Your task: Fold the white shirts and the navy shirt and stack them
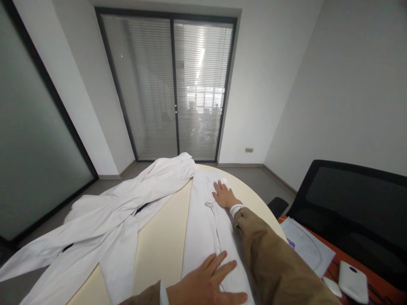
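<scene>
A white garment (203, 228), laid out lengthwise and folded narrow, lies on the right side of a round cream table (162, 250). My left hand (206, 281) rests on its near part, fingers spread. Farther up, my right hand (224, 195) presses flat on the far end near the table's rim, fingers stretched out. Another white garment (127, 212), looking like a long coat or shirt with sleeves, lies loosely across the left of the table. It hangs over the left edge, and its far end comes close to the folded garment's top.
On the right, a black mesh chair (356, 212) stands behind an orange-red surface bearing papers (307, 245) and a white phone-like device (352, 281). Beyond the table is a glass partition with blinds (200, 93). A frosted glass panel (38, 135) stands at left.
</scene>
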Demonstrator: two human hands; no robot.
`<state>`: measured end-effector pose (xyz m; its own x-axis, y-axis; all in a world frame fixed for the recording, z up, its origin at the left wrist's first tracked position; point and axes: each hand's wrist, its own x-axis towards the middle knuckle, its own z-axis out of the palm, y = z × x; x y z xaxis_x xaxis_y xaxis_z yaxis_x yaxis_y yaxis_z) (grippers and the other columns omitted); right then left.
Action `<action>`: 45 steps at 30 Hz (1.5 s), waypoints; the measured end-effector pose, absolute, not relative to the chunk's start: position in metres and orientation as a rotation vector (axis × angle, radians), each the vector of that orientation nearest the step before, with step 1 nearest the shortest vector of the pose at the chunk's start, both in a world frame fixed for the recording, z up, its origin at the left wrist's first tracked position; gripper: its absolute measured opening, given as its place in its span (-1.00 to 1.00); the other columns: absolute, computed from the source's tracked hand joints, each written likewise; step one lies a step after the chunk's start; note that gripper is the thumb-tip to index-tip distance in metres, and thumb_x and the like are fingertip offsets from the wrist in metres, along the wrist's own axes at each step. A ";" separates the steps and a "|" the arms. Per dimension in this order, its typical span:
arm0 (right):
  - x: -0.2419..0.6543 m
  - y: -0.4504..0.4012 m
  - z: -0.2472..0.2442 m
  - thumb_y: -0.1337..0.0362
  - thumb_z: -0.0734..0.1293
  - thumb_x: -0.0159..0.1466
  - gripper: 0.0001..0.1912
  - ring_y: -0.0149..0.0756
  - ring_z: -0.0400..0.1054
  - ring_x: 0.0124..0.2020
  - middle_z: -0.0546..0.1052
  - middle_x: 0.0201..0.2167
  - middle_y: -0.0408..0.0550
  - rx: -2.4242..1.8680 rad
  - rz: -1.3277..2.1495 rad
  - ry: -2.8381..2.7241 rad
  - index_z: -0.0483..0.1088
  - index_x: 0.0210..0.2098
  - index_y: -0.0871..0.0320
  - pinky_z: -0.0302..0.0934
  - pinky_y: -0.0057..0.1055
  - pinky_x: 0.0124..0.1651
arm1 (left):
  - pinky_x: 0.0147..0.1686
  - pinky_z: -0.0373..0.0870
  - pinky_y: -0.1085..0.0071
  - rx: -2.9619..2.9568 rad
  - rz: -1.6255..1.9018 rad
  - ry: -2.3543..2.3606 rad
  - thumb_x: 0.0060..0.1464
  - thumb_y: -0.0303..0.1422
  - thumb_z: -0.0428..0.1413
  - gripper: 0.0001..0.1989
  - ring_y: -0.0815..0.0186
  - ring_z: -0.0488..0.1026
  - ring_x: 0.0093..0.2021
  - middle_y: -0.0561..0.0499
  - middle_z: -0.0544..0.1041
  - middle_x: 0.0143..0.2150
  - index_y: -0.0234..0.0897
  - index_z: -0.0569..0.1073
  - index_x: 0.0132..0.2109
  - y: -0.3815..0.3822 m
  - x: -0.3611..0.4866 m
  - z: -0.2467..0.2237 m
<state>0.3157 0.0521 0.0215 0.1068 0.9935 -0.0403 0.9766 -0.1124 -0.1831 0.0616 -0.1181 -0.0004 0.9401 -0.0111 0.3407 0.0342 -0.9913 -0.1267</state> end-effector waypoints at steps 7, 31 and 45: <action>0.319 0.064 0.019 -0.20 -0.05 0.38 -0.24 0.21 -0.46 0.46 -0.26 0.50 -0.07 -2.300 0.375 -1.994 -0.11 0.45 0.00 -0.50 0.30 0.34 | 0.01 0.47 0.24 -2.623 -0.772 -0.005 0.30 -0.09 0.02 -0.41 0.03 0.40 0.20 -0.09 0.37 0.28 0.18 0.05 0.40 -0.119 0.072 -0.027; 0.277 0.027 0.026 -0.17 -0.05 0.40 -0.25 0.13 -0.42 0.47 -0.14 0.48 -0.01 -2.029 0.452 -2.139 -0.04 0.44 0.06 -0.43 0.10 0.40 | 0.02 0.44 0.30 -3.320 -0.680 -0.181 0.29 -0.18 0.06 -0.69 0.17 0.54 0.02 -0.09 0.56 0.08 -0.06 0.43 0.12 -0.122 0.069 0.025; 0.286 0.030 0.007 0.02 0.13 0.38 -0.43 -0.04 0.00 0.38 0.24 0.35 0.03 -1.745 0.317 -1.848 0.21 0.30 0.11 -0.17 -0.05 0.38 | 0.21 0.26 0.14 -2.805 -1.146 -1.748 0.21 -0.40 0.06 -0.52 0.09 0.40 0.16 -0.20 0.51 0.15 -0.31 0.38 0.27 0.060 0.086 -0.006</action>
